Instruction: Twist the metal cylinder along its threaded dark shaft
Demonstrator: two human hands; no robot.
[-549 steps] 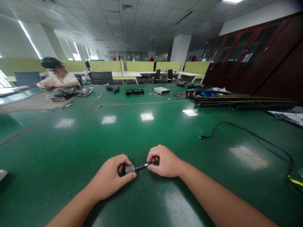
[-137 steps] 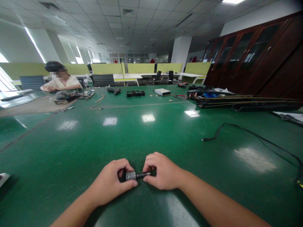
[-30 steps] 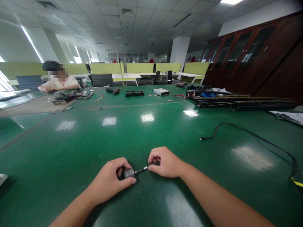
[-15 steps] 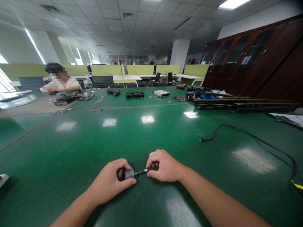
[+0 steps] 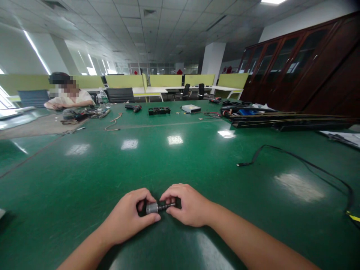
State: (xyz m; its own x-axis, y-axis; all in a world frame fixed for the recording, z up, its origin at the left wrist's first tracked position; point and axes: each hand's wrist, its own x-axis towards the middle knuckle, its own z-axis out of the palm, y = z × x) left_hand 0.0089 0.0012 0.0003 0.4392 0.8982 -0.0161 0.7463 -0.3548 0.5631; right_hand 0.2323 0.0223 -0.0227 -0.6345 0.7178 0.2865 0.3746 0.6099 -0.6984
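My left hand [image 5: 131, 212] is closed round a grey metal cylinder [image 5: 152, 208], gripped between thumb and fingers. A thin shaft [image 5: 172, 204] sticks out of the cylinder to the right. Around that shaft, close against the cylinder, sits a dark coil spring [image 5: 162, 207]. The fingers and thumb of my right hand [image 5: 187, 206] curl about the shaft, their tips at the spring. Both hands rest low over the green table [image 5: 146, 157]. What the far fingertips touch is partly hidden.
A black cable [image 5: 281, 150] curves across the table's right side. Farther back are a black drill-like tool [image 5: 133, 108], a black frame [image 5: 159, 111], a white box [image 5: 191, 108] and dark long bars [image 5: 281, 120]. Another person [image 5: 70, 97] sits at the far left.
My right hand has moved left along the shaft, and the spring with it, from the shaft's outer end to beside the cylinder. The left hand keeps its hold.
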